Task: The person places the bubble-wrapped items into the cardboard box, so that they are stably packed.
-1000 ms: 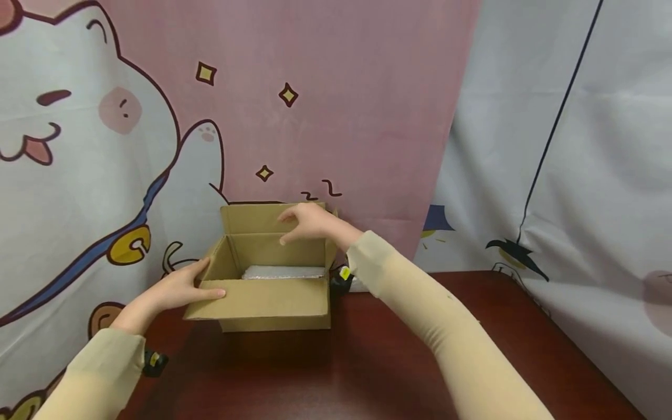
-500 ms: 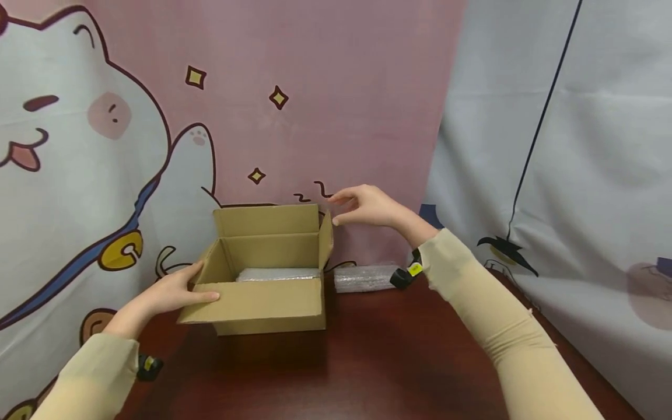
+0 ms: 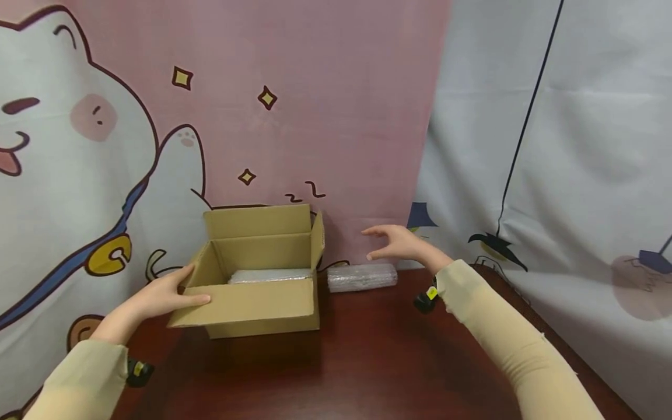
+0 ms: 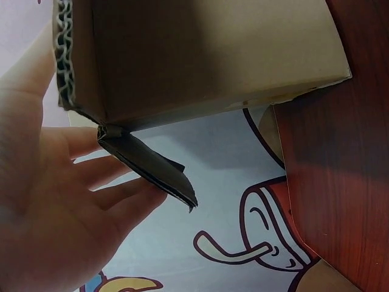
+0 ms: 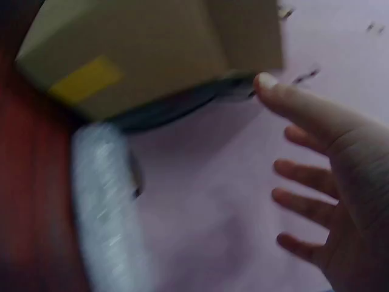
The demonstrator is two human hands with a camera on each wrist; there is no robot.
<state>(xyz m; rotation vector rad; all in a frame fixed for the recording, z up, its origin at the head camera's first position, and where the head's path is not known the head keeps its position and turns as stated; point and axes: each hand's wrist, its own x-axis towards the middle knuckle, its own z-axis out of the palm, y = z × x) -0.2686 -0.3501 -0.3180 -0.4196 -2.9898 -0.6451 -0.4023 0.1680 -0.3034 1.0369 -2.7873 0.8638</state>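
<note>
An open cardboard box [image 3: 262,303] stands on the table with its flaps folded out. My left hand [image 3: 157,297] holds its front left corner, thumb over the front flap and fingers at the left flap [image 4: 149,161]. Inside the box lies a flat package in bubble wrap [image 3: 270,275], partly hidden by the front flap. To the right of the box, a bubble-wrapped bundle [image 3: 362,277] lies against the backdrop. My right hand [image 3: 401,244] hovers just above and to the right of that bundle, fingers spread and holding nothing; the same bundle [image 5: 106,207] looks blurred in the right wrist view.
The dark red wooden table [image 3: 388,356] runs up to a pink and white printed cloth [image 3: 336,116] at the back. More white cloth [image 3: 593,175] hangs along the right side. A black device [image 3: 425,300] sits at my right wrist.
My right hand has moved from over the box to the right, then down above the bubble-wrapped bundle, uncovering it. My left hand stays on the box corner. The head view has shifted slightly right.
</note>
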